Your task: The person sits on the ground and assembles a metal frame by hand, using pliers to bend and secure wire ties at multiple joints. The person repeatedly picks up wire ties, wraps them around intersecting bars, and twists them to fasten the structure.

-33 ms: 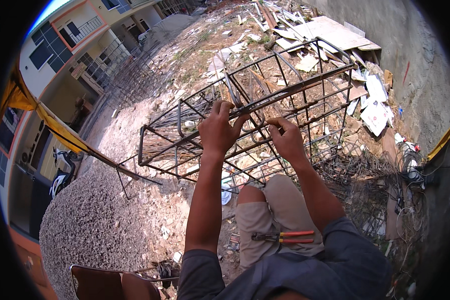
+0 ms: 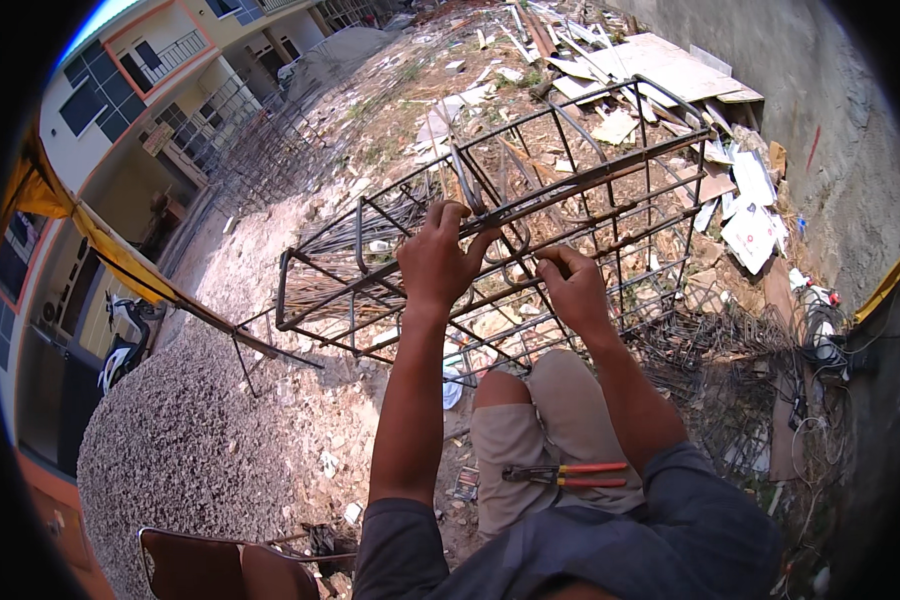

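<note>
A long cage of dark steel rebar (image 2: 610, 238), made of lengthwise bars and bent square stirrups, lies across in front of my knees. My left hand (image 2: 438, 255) is closed round its upper lengthwise bar near the middle, fingers over the top and thumb below. Just right of it, my right hand (image 2: 576, 290) pinches thumb and fingers together close to the bars; whatever lies between the fingertips is too small to make out. A pair of pincers (image 2: 592, 475) with red handles rests across my lap.
Heaped gravel (image 2: 190, 440) lies at the left, beside a brown-seated chair (image 2: 195, 565). Broken white boards (image 2: 650, 65) are piled at the far right by a grey wall (image 2: 820, 130). Tangled wire (image 2: 710, 340) lies at the right. A yellow tarp (image 2: 120, 260) hangs at the left.
My right hand has dipped slightly and its fingers have curled in more. My left hand and the rebar cage stay in place.
</note>
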Demonstrator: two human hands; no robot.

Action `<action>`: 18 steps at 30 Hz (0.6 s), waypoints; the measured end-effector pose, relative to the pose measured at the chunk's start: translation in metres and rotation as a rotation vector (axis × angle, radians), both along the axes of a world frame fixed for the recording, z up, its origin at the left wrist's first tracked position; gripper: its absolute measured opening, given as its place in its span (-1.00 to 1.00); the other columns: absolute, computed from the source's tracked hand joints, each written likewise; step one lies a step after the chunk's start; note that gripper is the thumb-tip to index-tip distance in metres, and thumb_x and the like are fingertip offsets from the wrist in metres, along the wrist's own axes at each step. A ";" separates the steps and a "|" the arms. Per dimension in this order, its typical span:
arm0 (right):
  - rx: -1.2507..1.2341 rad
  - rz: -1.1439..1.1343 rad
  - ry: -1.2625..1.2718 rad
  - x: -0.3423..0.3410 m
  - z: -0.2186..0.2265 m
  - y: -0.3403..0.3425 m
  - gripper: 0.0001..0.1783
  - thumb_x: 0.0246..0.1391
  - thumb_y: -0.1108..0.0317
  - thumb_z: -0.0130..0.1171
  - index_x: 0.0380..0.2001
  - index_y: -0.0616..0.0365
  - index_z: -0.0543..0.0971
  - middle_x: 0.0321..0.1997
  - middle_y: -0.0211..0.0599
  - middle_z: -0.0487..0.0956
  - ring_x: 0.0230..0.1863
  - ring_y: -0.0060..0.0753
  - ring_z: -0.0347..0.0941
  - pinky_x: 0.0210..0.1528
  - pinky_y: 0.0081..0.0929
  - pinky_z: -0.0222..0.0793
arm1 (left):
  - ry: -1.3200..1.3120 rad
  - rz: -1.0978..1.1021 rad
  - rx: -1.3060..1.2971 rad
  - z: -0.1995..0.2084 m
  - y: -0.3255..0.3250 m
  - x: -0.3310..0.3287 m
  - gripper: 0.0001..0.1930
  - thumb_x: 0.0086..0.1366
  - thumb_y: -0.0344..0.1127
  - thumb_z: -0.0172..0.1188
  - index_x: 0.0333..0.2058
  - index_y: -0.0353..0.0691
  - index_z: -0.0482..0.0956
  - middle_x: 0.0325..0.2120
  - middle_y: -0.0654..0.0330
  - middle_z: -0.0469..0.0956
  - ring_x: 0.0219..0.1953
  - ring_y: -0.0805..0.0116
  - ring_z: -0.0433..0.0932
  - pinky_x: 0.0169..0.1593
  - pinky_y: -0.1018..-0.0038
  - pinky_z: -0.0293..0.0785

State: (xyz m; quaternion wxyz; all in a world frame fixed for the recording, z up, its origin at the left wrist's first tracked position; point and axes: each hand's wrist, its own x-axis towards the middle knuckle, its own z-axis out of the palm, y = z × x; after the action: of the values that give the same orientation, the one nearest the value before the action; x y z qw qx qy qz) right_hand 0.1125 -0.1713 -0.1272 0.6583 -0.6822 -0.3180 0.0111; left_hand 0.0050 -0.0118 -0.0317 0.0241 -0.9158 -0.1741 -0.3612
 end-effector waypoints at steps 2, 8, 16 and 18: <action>0.065 0.115 0.231 -0.018 -0.016 0.000 -0.80 0.24 0.42 0.18 -0.16 0.28 0.67 -0.29 -0.24 0.71 -0.28 -0.47 0.63 -0.17 -0.46 0.51 | -0.038 -0.025 0.006 -0.002 0.002 0.000 -0.53 0.20 0.21 0.36 -0.13 -0.02 0.57 -0.24 0.30 0.62 -0.41 0.07 0.68 -0.41 0.17 0.50; 0.203 0.316 0.527 -0.049 -0.023 0.035 -0.78 0.31 0.39 0.18 -0.07 0.29 0.61 -0.35 -0.34 0.68 -0.56 -0.67 0.49 -0.55 -0.64 0.35 | -0.080 -0.030 -0.049 -0.004 0.002 0.002 -0.53 0.16 0.18 0.41 -0.14 0.01 0.58 -0.42 0.14 0.69 -0.41 0.03 0.69 -0.37 0.17 0.52; 0.611 0.267 0.849 -0.056 0.002 0.086 -0.77 0.35 0.30 0.21 -0.03 0.17 0.62 -0.32 -0.47 0.65 -0.46 -0.64 0.55 -0.50 -0.62 0.41 | -0.026 -0.008 -0.109 -0.001 0.001 0.003 -0.51 0.15 0.16 0.42 -0.08 0.01 0.57 -0.35 0.20 0.74 -0.37 0.05 0.72 -0.32 0.18 0.55; 0.706 0.243 0.877 -0.056 0.007 0.097 -0.78 0.36 0.31 0.20 -0.04 0.18 0.63 -0.28 -0.46 0.66 -0.41 -0.66 0.55 -0.45 -0.61 0.45 | -0.016 0.015 -0.120 -0.002 0.004 0.005 -0.46 0.15 0.15 0.42 0.00 0.01 0.53 -0.32 0.21 0.75 -0.36 0.04 0.72 -0.30 0.18 0.56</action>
State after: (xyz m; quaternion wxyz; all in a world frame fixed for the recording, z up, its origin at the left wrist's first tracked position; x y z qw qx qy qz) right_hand 0.0561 -0.0743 -0.1201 0.9104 -0.3113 -0.0756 0.2619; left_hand 0.0097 -0.0078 -0.0337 -0.0296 -0.9113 -0.2026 -0.3573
